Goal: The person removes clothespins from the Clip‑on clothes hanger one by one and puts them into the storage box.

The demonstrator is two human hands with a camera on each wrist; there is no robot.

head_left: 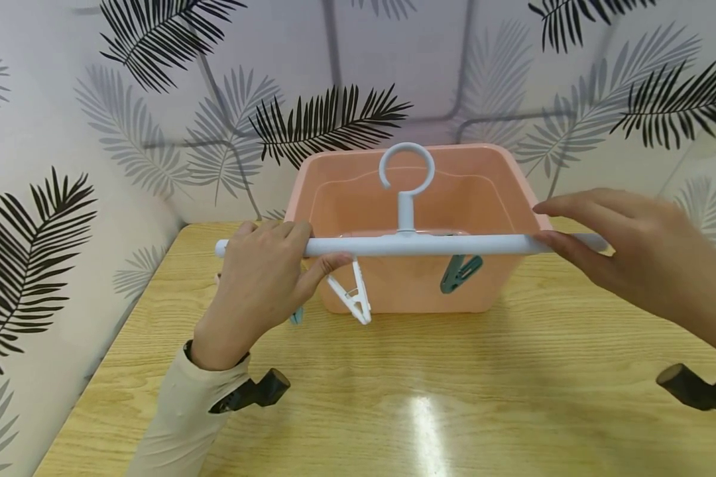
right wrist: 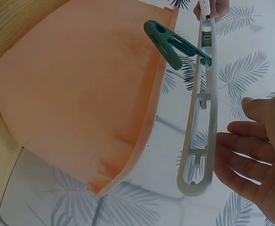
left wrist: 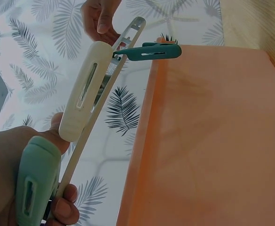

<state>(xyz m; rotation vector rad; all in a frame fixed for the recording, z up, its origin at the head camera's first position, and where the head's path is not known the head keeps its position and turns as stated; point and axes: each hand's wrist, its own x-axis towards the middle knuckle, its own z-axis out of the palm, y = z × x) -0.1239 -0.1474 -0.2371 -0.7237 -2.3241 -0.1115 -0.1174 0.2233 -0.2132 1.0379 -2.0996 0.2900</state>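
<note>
A white plastic clip hanger (head_left: 382,246) with a ring-shaped hook (head_left: 405,205) is held level in front of the pink tub. My left hand (head_left: 256,285) grips its left end, the fingers over the bar and the thumb along the near side. Relaxed fingers of my right hand (head_left: 650,248) lie at the other end; in the right wrist view the fingertips are right at the bar's edge, thumb apart. From the bar hang a white clothes peg (head_left: 358,301), a dark green peg (head_left: 456,275) and, beside my left hand, a mint green peg (left wrist: 38,181).
The pink tub (head_left: 406,291) stands behind the hanger on a wooden table (head_left: 358,391). Leaf-patterned sheeting (head_left: 65,132) covers the wall at the back and left of the table.
</note>
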